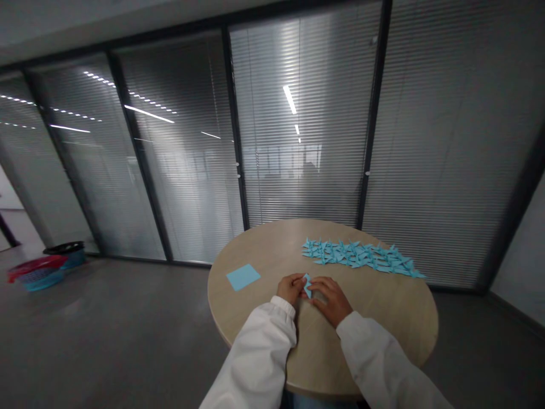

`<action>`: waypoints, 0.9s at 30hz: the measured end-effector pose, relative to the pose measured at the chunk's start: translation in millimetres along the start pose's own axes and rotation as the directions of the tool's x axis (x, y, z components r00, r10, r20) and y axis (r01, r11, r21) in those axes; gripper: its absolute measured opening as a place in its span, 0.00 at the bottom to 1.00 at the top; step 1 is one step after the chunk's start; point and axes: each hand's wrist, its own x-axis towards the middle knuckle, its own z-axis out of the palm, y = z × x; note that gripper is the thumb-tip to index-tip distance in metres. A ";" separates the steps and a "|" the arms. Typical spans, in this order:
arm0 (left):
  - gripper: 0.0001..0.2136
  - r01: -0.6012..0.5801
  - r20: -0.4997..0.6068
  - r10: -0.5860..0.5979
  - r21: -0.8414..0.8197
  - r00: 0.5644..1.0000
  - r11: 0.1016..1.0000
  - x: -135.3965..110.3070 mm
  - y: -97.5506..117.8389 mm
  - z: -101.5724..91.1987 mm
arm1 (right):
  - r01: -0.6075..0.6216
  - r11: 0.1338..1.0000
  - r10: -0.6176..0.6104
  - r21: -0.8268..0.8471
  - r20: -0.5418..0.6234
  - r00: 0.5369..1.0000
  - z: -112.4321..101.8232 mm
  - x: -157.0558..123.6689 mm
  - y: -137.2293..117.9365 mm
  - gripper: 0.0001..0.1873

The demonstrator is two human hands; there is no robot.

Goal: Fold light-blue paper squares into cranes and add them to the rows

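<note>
A small piece of folded blue paper is held between my two hands, low over the middle of the round table. My left hand pinches its left side, with the fingers closed on it. From the right, my right hand grips the same paper with thumb and fingertips. Part of the paper is hidden behind the fingers, so its exact folded form does not show. To the left lies a flat sheet of blue paper. Several folded blue paper cranes stand packed in rows at the back right.
The round wooden table stands close to a glass partition with blinds. On the floor at far left are a basket with a red liner and a basket with a black liner.
</note>
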 end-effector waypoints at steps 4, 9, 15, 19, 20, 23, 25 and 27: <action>0.21 -0.035 0.004 0.035 0.055 0.999 0.998 3.8 -6.5 -2.9 | -0.006 1.000 0.007 0.029 -0.028 1.000 2.6 -0.4 1.5 0.09; 0.20 -0.026 0.019 0.026 0.002 0.999 1.000 2.8 -4.4 -0.7 | -0.056 0.997 0.057 0.056 -0.012 0.998 -2.1 2.2 -3.8 0.08; 0.19 -0.043 0.068 0.044 -0.021 0.997 0.999 1.9 -3.6 0.3 | -0.173 0.960 0.185 0.219 -0.032 0.982 -5.0 5.2 -4.7 0.07; 0.19 -0.052 0.085 0.052 -0.009 0.995 0.999 1.2 -2.1 0.0 | -0.322 0.856 0.325 0.405 0.063 0.944 -6.4 7.1 -1.5 0.10; 0.19 -0.044 0.099 0.045 -0.010 0.994 0.999 0.9 -1.4 0.1 | -0.367 0.821 0.362 0.438 0.098 0.927 -7.6 7.6 -1.1 0.12; 0.18 -0.033 0.129 0.033 -0.003 0.991 0.999 0.3 -0.1 0.5 | -0.473 0.725 0.434 0.501 0.201 0.878 -12.6 8.9 -0.7 0.15; 0.17 -0.044 0.135 0.040 0.028 0.990 0.999 0.3 -0.2 0.4 | -0.513 0.681 0.452 0.522 0.251 0.856 -15.8 9.3 -0.7 0.17; 0.16 -0.056 0.139 0.046 0.063 0.989 0.996 0.4 -0.6 0.1 | -0.540 0.650 0.469 0.534 0.277 0.838 -17.9 9.4 -0.6 0.18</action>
